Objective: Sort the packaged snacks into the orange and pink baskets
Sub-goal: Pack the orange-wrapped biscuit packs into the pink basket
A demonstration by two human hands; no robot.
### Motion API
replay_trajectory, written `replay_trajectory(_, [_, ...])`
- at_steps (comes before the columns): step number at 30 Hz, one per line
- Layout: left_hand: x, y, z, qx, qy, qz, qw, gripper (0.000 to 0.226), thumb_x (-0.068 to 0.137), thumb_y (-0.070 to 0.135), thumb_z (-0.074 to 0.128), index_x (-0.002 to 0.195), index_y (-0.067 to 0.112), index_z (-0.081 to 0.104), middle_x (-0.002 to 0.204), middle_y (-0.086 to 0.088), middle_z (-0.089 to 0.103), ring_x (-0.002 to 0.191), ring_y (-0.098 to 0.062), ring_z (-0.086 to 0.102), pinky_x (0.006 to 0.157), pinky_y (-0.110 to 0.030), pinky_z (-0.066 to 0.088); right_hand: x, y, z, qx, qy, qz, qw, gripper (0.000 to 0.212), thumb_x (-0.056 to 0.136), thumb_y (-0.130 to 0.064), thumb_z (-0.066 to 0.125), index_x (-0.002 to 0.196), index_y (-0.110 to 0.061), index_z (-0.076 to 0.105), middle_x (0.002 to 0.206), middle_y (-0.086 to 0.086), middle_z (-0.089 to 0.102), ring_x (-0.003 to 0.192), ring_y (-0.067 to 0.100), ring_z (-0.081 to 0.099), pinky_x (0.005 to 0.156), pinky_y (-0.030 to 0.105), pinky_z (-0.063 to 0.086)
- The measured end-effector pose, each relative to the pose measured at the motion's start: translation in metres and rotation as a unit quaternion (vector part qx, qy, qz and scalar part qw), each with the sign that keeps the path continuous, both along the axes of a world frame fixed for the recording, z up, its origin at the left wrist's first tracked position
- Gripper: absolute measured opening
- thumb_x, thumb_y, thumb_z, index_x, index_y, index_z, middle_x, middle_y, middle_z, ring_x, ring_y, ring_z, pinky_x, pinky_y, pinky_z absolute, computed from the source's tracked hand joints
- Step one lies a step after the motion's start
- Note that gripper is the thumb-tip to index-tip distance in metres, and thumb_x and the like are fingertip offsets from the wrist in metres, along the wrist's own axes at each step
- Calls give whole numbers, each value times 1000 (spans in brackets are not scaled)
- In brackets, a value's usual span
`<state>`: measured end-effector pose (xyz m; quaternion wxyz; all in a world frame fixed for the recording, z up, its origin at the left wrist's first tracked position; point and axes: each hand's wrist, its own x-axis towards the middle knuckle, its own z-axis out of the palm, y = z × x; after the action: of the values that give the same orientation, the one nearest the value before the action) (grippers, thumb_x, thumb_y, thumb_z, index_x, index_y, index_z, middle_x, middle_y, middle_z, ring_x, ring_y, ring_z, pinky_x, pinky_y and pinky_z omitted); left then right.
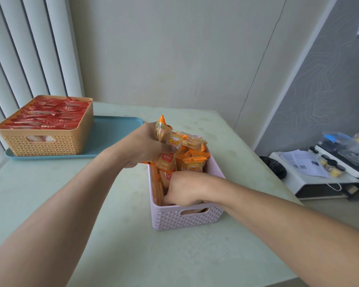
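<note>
At frame centre the left hand [145, 146] grips orange snack packets [167, 150] printed "151亿" above the pink basket [187, 219], where the right hand [186, 188] curls around more packets.

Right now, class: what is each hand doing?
Left hand: grips a bunch of orange snack packets above the pink basket.
Right hand: fingers curled down among the packets inside; grasp cannot be told.

My pink basket [187, 217] sits near centre, crammed with orange snack packs [192, 159] standing on end. Far left, the orange basket [45, 141] holds red packs [48, 114] lying flat.
</note>
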<state>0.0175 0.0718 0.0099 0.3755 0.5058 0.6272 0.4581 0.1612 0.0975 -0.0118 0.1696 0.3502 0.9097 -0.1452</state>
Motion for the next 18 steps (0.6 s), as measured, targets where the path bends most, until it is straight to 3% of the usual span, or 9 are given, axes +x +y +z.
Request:
replay_trajectory(3, [1, -2, 3, 6, 0, 0, 1000, 23, 87, 3, 75, 108, 5, 67, 102, -11, 77, 86, -24, 76, 69, -31, 63, 9, 5, 9, -65, 42, -30, 997, 27, 97, -30, 57, 97, -7, 71, 96, 8, 69, 85, 25, 60, 72, 36, 52])
replay_trajectory(5, [0, -3, 5, 14, 3, 4, 1000, 22, 86, 4, 76, 107, 6, 68, 100, -10, 77, 85, -23, 77, 72, -33, 64, 14, 9, 17, -96, 76, -52, 991, 28, 101, -21, 51, 105, -3, 73, 108, 9, 73, 98, 26, 65, 86, 40, 53])
replay_trajectory(7, [0, -5, 8, 24, 14, 9, 1000, 21, 86, 5, 76, 105, 8, 68, 98, -7, 78, 85, -22, 77, 72, -33, 64, 20, 13, 25, -123, 103, -83, 984, 26, 101, -21, 55, 107, -10, 78, 109, 0, 75, 109, 23, 66, 84, 32, 52])
replay_trajectory(10, [1, -7, 11, 42, 29, 12, 999, 21, 86, 7, 77, 104, 12, 67, 96, -3, 78, 83, -17, 77, 73, -33, 63, 28, 25, 35, -157, 139, -118, 971, 18, 95, -30, 67, 105, -24, 81, 91, -18, 75, 98, 11, 69, 90, 28, 55])
replay_trajectory(13, [4, -8, 13, 57, 67, 17, 996, 23, 85, 11, 79, 102, 18, 66, 94, 3, 77, 79, -9, 75, 68, -24, 62, 31, 30, 44, -159, 130, -124, 971, 15, 91, -34, 72, 101, -27, 82, 62, -17, 71, 65, 5, 65, 67, 21, 50])
replay_trajectory(16, [4, -7, 11, 54, 110, 12, 992, 25, 83, 14, 81, 102, 22, 67, 95, 5, 77, 86, -12, 74, 79, -35, 63, 36, 34, 50, -177, 157, -137, 962, 11, 86, -35, 76, 86, -26, 82, 78, 2, 78, 71, 17, 69, 71, 30, 51])
replay_trajectory(18, [3, -6, 8, 42, 128, 7, 991, 25, 83, 16, 81, 103, 23, 67, 95, 6, 77, 87, -11, 74, 82, -38, 62, 43, 39, 53, -203, 196, -130, 950, 13, 86, -25, 76, 75, -21, 80, 75, 1, 76, 71, 17, 68, 73, 32, 54])
